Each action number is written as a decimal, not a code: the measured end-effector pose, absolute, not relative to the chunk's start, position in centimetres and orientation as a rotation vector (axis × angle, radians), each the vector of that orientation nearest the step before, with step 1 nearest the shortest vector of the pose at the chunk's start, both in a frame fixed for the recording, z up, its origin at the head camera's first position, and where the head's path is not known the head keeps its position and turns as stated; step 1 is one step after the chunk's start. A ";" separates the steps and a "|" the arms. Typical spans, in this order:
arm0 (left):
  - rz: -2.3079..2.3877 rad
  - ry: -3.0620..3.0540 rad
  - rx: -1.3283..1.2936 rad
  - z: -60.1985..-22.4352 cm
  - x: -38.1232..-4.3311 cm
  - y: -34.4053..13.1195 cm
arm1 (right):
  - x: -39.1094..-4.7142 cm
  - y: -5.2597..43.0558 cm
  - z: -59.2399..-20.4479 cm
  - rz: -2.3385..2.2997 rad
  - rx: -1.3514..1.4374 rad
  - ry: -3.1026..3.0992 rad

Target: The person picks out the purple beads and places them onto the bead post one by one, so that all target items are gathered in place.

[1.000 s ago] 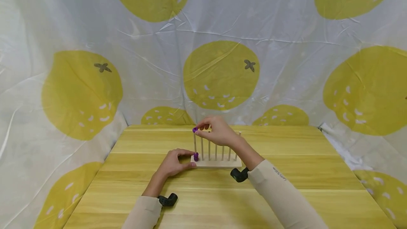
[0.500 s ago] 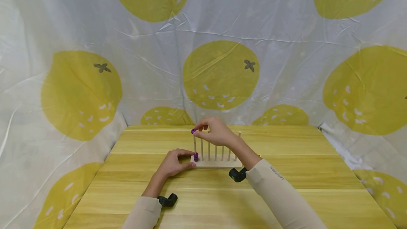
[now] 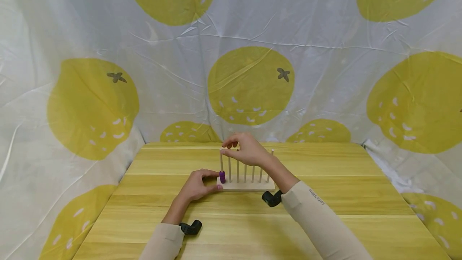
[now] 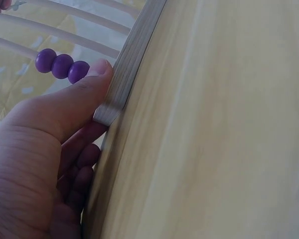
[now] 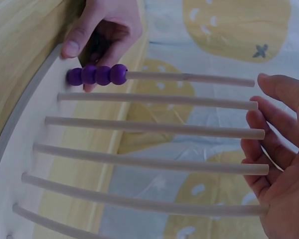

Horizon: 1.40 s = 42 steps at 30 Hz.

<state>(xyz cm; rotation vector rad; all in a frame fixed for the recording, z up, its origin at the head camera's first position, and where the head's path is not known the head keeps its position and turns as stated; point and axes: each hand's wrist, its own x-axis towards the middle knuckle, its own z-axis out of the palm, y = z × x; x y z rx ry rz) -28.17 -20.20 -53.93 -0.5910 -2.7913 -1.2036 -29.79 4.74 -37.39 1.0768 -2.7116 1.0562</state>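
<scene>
A wooden peg stand (image 3: 249, 186) with a row of upright pegs stands on the table. Several purple beads (image 5: 103, 74) sit stacked at the foot of its leftmost peg (image 5: 189, 77). My left hand (image 3: 197, 185) grips the left end of the stand's base, thumb (image 4: 92, 82) on its upper face beside the beads. In the left wrist view that thumb hides the lowest part of the stack. My right hand (image 3: 247, 149) hovers at the top of the leftmost peg, its fingers relaxed with nothing between them.
Behind my right forearm a bit of something yellow (image 3: 296, 176) peeks out on the wooden table (image 3: 162, 163). A lemon-print cloth (image 3: 317, 87) hangs behind and beside the table. Each wrist carries a black camera mount (image 3: 190, 227).
The purple bead that my right fingers pinched at the leftmost peg's top has been let go and dropped onto the stack, now taller. My left hand has stayed in place.
</scene>
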 end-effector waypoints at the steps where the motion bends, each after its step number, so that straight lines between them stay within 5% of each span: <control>1: -1.208 -2.799 -0.584 -53.9 -28.1 -20.2 | -29.8 4.8 -37.4 1.063 1.074 -2.715; 42: -1.214 -2.799 -0.561 -53.7 -27.9 -20.1 | -29.4 18.2 -39.4 1.217 0.762 -2.662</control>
